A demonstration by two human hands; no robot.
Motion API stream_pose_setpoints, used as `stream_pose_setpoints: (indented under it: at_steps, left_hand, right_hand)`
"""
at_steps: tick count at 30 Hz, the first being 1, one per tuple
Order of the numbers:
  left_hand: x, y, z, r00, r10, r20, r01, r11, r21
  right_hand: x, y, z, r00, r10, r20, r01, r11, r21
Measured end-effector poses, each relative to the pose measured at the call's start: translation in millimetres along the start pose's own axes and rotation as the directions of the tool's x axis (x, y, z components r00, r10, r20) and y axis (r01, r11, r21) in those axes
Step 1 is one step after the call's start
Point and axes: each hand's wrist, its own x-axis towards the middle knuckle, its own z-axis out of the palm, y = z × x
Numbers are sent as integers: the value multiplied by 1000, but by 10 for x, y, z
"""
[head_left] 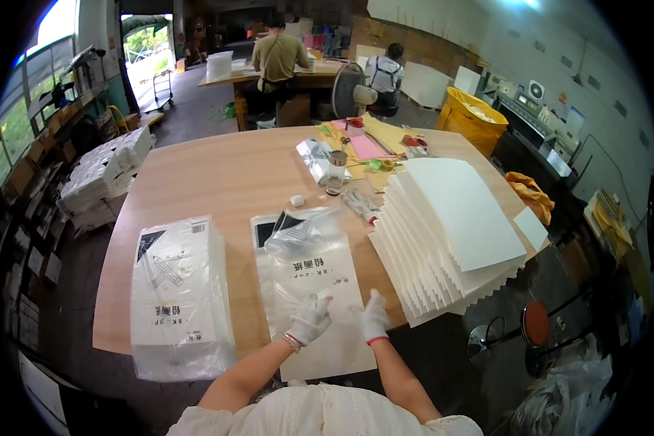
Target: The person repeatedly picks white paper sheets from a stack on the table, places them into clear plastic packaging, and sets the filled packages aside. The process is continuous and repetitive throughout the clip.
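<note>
A printed clear plastic bag [296,236] lies in front of me on the table, its upper film crumpled and shiny. White drawing paper [332,354] extends from under it toward my body. My left hand [310,321], in a white glove, is closed at the bag's near part, fingers curled on the film; the exact grip is small in view. Beside the paper's right edge, my right hand [373,317], also gloved, has its fingers apart and holds nothing visible. Left of the bag sits a thick stack of printed bags [171,283]. To the right, a fanned stack of white paper [458,218] rises in steps.
On the wooden table [211,171] stand a glass jar [336,173], a spare glove [360,203] and a small white lump [297,200]. Tape and coloured paper [374,145] lie at the far edge. A stool [535,323] is at right. Two people work beyond a fan [348,89].
</note>
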Motion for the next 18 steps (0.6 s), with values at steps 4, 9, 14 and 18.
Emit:
stream_pose_setpoints:
  at_steps: [4, 9, 14, 18]
  left_hand:
    - [-13, -588, 109, 926, 317, -204, -247, 919, 306]
    - [-200, -1302, 216, 453, -865, 213, 375, -32, -927]
    - [-1419, -482, -224, 487, -792, 369, 541, -58, -839]
    - [-2052, -22, -623, 717, -488, 498, 694, 424, -582]
  right_hand:
    - [497, -14, 204, 920, 45, 390, 17, 988, -154]
    - [529, 56, 55, 851, -71, 520, 211, 953, -216]
    - [-376, 202, -594, 633, -142, 761, 283, 957, -56]
    - [-1210, 243, -1066, 628, -323, 708, 65, 928, 366]
